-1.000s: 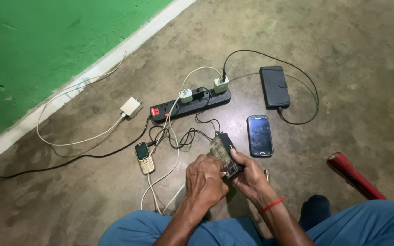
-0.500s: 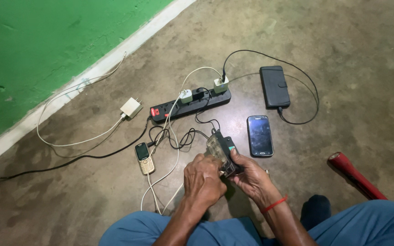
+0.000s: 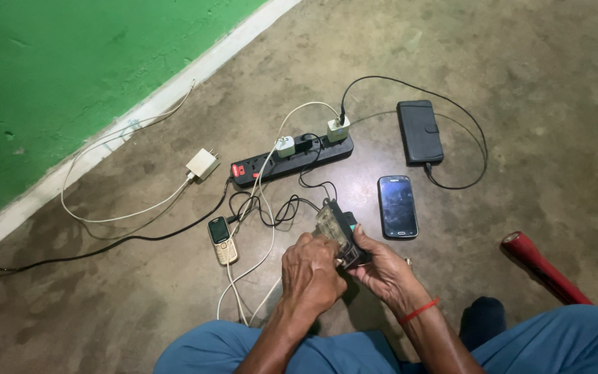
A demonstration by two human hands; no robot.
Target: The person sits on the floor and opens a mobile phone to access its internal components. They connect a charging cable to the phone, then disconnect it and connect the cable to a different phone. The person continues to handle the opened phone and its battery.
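Both my hands hold a small black device with a clear cover (image 3: 337, 230) just above the concrete floor. My left hand (image 3: 311, 271) is closed over its lower end, fingers curled on it. My right hand (image 3: 384, 270), a red band on its wrist, cups the device from below and the right side. A thin black cable runs from the device's top toward a black power strip (image 3: 292, 161) lying further away, with two white chargers plugged in.
A dark smartphone (image 3: 397, 206) lies right of the device, a black wallet-case phone (image 3: 419, 131) beyond it on a black cable. A small gold keypad phone (image 3: 222, 239) and a loose white charger (image 3: 203, 164) lie left. A red torch (image 3: 541, 265) lies at right. Green wall at left.
My hands and the device have stayed in place, with only small finger shifts on the device. Nothing on the floor has moved.
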